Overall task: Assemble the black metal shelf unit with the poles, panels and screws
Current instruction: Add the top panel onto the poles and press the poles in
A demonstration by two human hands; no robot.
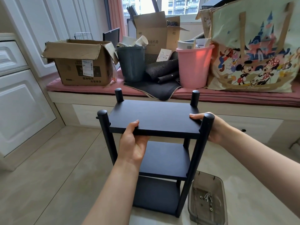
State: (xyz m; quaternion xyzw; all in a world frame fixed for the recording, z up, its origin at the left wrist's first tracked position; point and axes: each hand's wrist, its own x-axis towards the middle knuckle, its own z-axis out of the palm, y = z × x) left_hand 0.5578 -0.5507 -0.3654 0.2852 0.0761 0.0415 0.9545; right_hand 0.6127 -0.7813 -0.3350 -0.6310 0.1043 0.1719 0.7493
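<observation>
Your left hand and right hand both grip the top panel of the black shelf unit, which stands upright on the floor beside the screw tray

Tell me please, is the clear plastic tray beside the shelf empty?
Not empty. The clear tray on the floor holds a few loose screws and small hardware.

Daylit window above cluttered pink-cushioned bench.

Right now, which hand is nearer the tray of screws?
Right. The right hand grips the top panel's edge above the tray; the left hand holds the front edge, farther left.
</observation>
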